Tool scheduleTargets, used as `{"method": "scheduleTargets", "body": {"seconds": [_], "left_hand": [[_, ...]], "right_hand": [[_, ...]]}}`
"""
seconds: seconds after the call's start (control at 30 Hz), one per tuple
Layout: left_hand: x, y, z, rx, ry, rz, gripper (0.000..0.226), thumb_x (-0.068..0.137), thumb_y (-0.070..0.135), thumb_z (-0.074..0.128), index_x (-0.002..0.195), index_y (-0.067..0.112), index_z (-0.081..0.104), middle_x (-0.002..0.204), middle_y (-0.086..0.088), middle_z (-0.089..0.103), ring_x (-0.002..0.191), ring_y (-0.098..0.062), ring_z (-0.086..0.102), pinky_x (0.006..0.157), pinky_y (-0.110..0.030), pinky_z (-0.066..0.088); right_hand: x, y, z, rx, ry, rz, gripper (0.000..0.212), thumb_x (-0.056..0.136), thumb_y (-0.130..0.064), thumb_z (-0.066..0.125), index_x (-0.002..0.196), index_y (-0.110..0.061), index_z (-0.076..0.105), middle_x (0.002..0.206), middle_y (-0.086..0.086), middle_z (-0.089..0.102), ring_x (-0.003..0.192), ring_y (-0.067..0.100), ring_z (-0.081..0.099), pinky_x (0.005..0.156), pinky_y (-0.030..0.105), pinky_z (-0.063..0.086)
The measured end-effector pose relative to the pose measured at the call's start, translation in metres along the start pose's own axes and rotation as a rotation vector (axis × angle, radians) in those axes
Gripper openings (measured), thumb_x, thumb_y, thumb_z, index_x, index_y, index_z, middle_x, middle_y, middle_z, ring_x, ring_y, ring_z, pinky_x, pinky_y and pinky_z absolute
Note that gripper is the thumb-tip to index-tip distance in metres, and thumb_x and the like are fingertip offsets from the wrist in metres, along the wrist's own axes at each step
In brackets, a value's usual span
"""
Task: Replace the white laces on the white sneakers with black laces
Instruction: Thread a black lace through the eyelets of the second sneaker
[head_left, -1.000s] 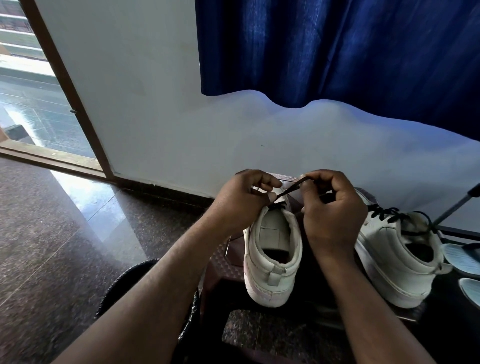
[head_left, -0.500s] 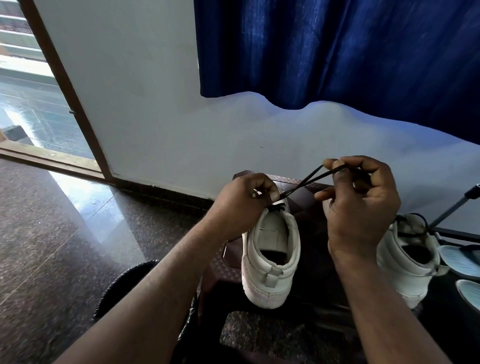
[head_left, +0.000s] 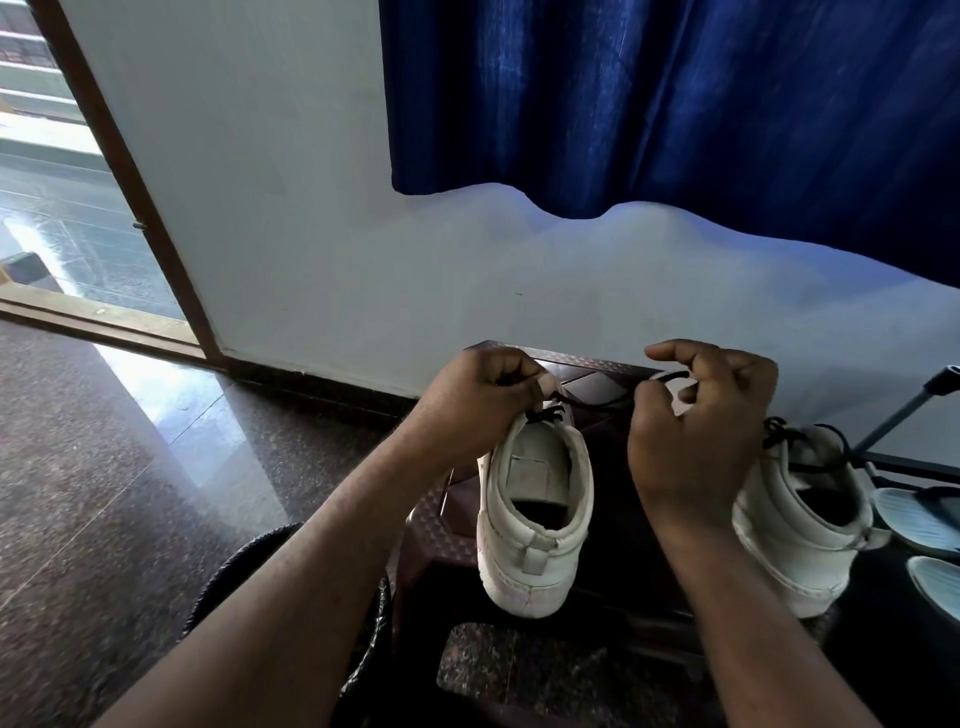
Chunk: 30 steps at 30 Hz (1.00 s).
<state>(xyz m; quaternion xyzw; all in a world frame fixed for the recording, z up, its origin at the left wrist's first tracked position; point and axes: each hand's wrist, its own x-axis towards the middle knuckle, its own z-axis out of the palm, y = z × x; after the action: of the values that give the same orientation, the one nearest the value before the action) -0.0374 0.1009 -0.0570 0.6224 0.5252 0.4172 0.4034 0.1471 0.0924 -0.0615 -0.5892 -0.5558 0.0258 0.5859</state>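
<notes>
Your right hand now sits lower and nearer than half a second ago, grip pinching the thin black lace. That pass looks drawn through. Left hand grips the top of the white leather sneaker on the brown plastic stool. The second white sneaker, already black-laced, crowds your right; open room lies upward.

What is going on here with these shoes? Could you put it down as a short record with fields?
activity: threading a black lace into a white sneaker
left hand: grips the front of the middle sneaker
right hand: pinches the black lace, drawn out to the right
second sneaker: on the right, already has a black lace
brown stool: under the middle sneaker
background: blue curtain on a white wall
</notes>
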Motion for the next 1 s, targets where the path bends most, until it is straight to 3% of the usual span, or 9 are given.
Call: {"method": "scheduleTargets", "body": {"seconds": [0.1, 0.2, 0.3, 0.4, 0.47, 0.57, 0.73, 0.83, 1.0], "left_hand": [[-0.002, 0.002, 0.002, -0.027, -0.012, 0.023, 0.018, 0.1, 0.025, 0.07, 0.089, 0.01, 0.073, 0.065, 0.012, 0.061, 0.053, -0.001, 0.047, 0.053, -0.016, 0.038], [-0.001, 0.002, 0.002, -0.075, -0.028, 0.045, 0.014, 0.099, 0.02, 0.071, 0.091, 0.008, 0.074, 0.071, 0.008, 0.066, 0.062, -0.004, 0.054, 0.062, -0.02, 0.044], [-0.002, 0.002, 0.003, -0.128, -0.041, 0.069, 0.008, 0.097, 0.012, 0.073, 0.096, 0.004, 0.074, 0.078, 0.0, 0.072, 0.07, -0.009, 0.062, 0.069, -0.024, 0.051], [0.0, 0.001, 0.002, -0.189, -0.016, 0.066, 0.012, 0.093, 0.008, 0.076, 0.102, 0.007, 0.068, 0.079, -0.003, 0.073, 0.071, -0.013, 0.066, 0.071, -0.028, 0.053], [0.001, -0.001, 0.0, -0.213, -0.006, 0.084, 0.018, 0.092, 0.01, 0.077, 0.103, 0.011, 0.063, 0.078, -0.003, 0.073, 0.071, -0.016, 0.065, 0.073, -0.034, 0.051], [0.003, -0.004, -0.001, -0.166, 0.016, 0.097, 0.018, 0.094, 0.009, 0.074, 0.105, 0.011, 0.059, 0.07, 0.008, 0.069, 0.066, -0.009, 0.055, 0.067, -0.027, 0.043], [0.006, -0.01, -0.006, -0.192, 0.006, 0.033, 0.019, 0.089, 0.009, 0.073, 0.1, 0.017, 0.061, 0.078, 0.002, 0.066, 0.072, -0.012, 0.061, 0.073, -0.028, 0.045], [0.008, -0.015, -0.017, -0.224, 0.091, -0.061, 0.024, 0.093, -0.011, 0.063, 0.098, 0.012, 0.059, 0.074, -0.002, 0.068, 0.072, -0.017, 0.062, 0.071, -0.028, 0.044], [0.007, -0.017, -0.027, -0.209, 0.086, -0.182, 0.027, 0.093, -0.014, 0.052, 0.1, 0.01, 0.061, 0.069, 0.004, 0.07, 0.085, -0.025, 0.057, 0.067, -0.029, 0.041]], "right_hand": [[-0.002, 0.0, -0.002, -0.089, -0.018, -0.132, 0.038, 0.077, -0.02, 0.055, 0.109, -0.022, 0.075, 0.124, 0.007, 0.05, 0.112, 0.025, 0.047, 0.098, 0.018, 0.034], [0.001, 0.002, 0.004, -0.073, -0.252, -0.165, 0.031, 0.089, -0.036, 0.052, 0.101, -0.024, 0.078, 0.113, -0.004, 0.062, 0.113, 0.022, 0.054, 0.098, 0.032, 0.039], [-0.004, -0.002, 0.011, 0.213, -0.597, 0.072, 0.028, 0.097, -0.037, 0.056, 0.085, -0.027, 0.079, 0.091, -0.012, 0.074, 0.099, 0.01, 0.066, 0.09, 0.029, 0.046], [-0.009, -0.003, 0.013, 0.4, -0.701, 0.275, 0.028, 0.102, -0.033, 0.056, 0.089, -0.023, 0.079, 0.094, -0.005, 0.078, 0.097, 0.018, 0.071, 0.091, 0.041, 0.053], [-0.008, -0.003, 0.014, 0.462, -0.715, 0.352, 0.031, 0.105, -0.028, 0.057, 0.086, -0.017, 0.079, 0.09, 0.001, 0.078, 0.089, 0.021, 0.07, 0.086, 0.042, 0.053], [-0.009, -0.005, 0.016, 0.544, -0.722, 0.446, 0.034, 0.102, -0.022, 0.06, 0.072, -0.007, 0.069, 0.078, 0.009, 0.066, 0.078, 0.022, 0.056, 0.079, 0.039, 0.044], [-0.001, -0.009, 0.012, 0.862, -0.655, 0.728, 0.024, 0.089, -0.02, 0.065, 0.066, -0.016, 0.069, 0.076, 0.004, 0.064, 0.075, 0.018, 0.053, 0.075, 0.034, 0.042], [0.013, -0.005, 0.001, 1.075, -0.506, 0.74, 0.01, 0.083, -0.022, 0.062, 0.076, -0.015, 0.063, 0.078, -0.001, 0.064, 0.079, 0.015, 0.059, 0.072, 0.029, 0.041], [0.032, 0.012, -0.017, 1.27, -0.412, 0.634, 0.022, 0.101, -0.028, 0.052, 0.08, -0.021, 0.058, 0.091, -0.003, 0.061, 0.083, 0.014, 0.06, 0.081, 0.035, 0.043]]}}
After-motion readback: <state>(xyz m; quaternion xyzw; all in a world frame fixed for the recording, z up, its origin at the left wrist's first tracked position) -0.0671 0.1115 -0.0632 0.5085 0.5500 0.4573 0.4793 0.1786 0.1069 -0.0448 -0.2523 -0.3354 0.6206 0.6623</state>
